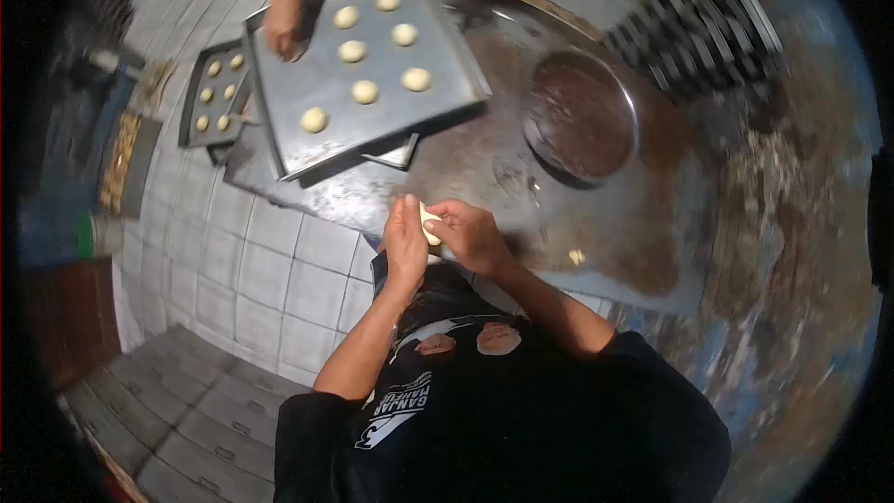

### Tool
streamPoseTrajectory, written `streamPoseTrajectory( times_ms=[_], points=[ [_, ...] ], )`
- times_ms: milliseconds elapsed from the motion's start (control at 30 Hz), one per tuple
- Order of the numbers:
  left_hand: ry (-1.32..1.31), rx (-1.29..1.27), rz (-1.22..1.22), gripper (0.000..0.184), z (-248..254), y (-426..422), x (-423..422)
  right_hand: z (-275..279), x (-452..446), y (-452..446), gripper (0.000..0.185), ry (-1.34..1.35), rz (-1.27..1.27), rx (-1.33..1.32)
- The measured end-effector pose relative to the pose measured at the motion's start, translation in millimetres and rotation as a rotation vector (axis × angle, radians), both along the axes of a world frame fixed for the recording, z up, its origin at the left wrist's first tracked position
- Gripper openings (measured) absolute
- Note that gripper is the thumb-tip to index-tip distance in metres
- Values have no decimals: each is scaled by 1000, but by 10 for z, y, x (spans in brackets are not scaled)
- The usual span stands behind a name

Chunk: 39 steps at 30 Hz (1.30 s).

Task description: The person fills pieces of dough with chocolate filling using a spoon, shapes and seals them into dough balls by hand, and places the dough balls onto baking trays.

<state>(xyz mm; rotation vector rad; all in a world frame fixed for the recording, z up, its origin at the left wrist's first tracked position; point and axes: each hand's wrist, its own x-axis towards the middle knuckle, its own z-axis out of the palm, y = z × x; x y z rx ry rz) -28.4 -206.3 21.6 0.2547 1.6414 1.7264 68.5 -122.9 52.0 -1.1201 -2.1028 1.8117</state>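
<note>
Left hand (406, 240) and right hand (472, 237) grasp a dough piece (431, 224) between them at the near edge of the worktable (475, 163); the black shirt (568, 410) bears white lettering (408, 401), "GANJAR" legible, another line partly so.

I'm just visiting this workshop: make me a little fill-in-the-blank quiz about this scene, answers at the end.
1. The pale dough is held between the wearer's left hand and ____ hand.
2. On the large tray, ____ pale balls are in plain view.
3. The mass inside the round pan is coloured ____.
4. Another person's hand reaches over the ____ tray, not the small tray.

Missing words: right; seven; brown; large.
</note>
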Motion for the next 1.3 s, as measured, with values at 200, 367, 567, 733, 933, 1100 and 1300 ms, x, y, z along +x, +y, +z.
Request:
streamPoseTrajectory(
  times_ms=[200,367,567,733,933,1100,1300],
  points=[
    [-11,44,-213,47,72,235,1015,-17,1269,-51,31,469,-289,-361],
    [-178,-270,-402,53,-529,-83,1505,-308,1970,-41,31,89,-405,187],
    [39,-12,-701,40,-926,-143,1724,-780,2094,34,22,259,-38,780],
    [-438,103,-544,81,-395,387,1324,-1490,2129,1000,24,-383,-301,659],
    [-342,119,-504,74,-322,953,538,-915,1695,1184,19,-348,-106,413],
    [-87,68,-534,76,-295,1494,213,-361,1360,2161,23,-236,-264,337],
    [117,87,-540,74,-338,2060,50,-1110,967,2889,23,-287,-113,800]
  ],
)
